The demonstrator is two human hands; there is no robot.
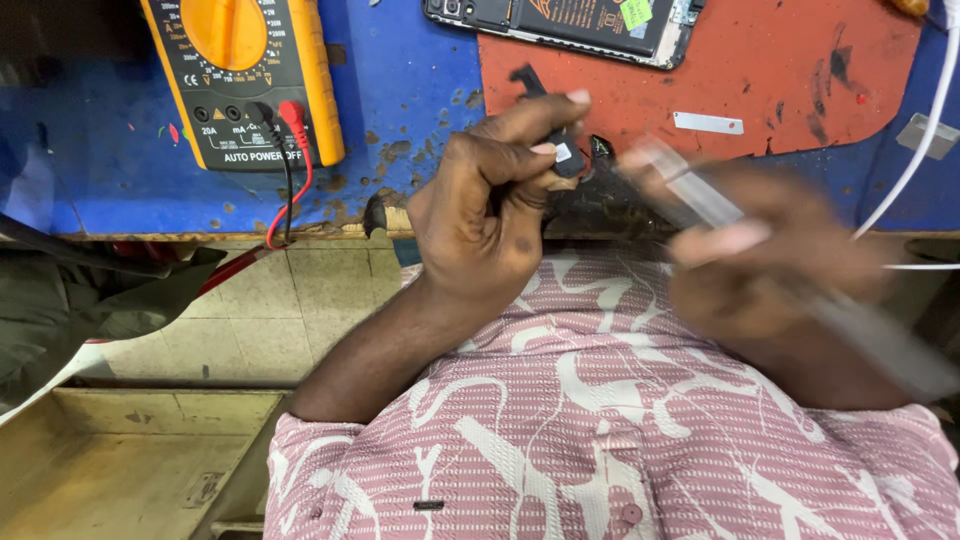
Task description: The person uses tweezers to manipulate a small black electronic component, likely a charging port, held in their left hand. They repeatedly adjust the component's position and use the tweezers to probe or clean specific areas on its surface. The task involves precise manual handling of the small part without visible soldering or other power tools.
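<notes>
Between the left hand's (480, 205) thumb and forefinger I see a small black part (566, 152) pinched tight, just past the bench edge (200, 236). Right beside those fingers, my right hand (770, 265) is blurry, gripping a slim metal tool (700, 195). Further out sit a yellow multimeter (245, 75) and an opened phone (570, 25).

R hand (770, 265) + tool (700, 195) motion-blurred; phone (570, 25) cropped.
</notes>
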